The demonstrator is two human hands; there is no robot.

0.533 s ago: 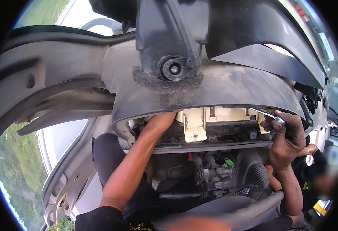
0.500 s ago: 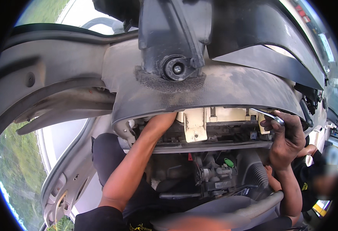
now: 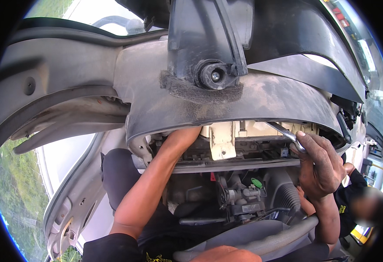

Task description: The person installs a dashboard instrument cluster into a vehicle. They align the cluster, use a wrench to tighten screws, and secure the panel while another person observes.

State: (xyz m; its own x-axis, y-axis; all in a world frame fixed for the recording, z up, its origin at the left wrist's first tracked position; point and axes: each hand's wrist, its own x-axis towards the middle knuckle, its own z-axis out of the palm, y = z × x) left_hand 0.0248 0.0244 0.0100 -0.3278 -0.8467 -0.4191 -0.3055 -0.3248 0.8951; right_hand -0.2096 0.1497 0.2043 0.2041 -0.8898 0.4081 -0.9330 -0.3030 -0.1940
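My left forearm (image 3: 156,179) reaches up under the dark curved dashboard edge (image 3: 187,127). The left hand (image 3: 194,132) is hidden behind that edge past the wrist, so its fingers and anything in them cannot be seen. My right hand (image 3: 320,161), its fingers dirty, is closed around the near end of a shiny metal wrench (image 3: 283,131). The wrench slants up and left into the dashboard opening, and its far end is out of sight behind the edge. Between the hands, a cream metal bracket (image 3: 222,144) hangs down inside the opening.
A black plastic column (image 3: 215,43) stands on the dusty dashboard top. Below the opening are the steering column parts (image 3: 243,196) with a green tag, and the steering wheel (image 3: 296,236). An open door frame (image 3: 69,214) is at left. Another person (image 3: 366,205) is at right.
My right hand has moved left and slightly down with the wrench, which has shifted left along the opening. The left arm stays nearly in place. The view has shifted slightly.
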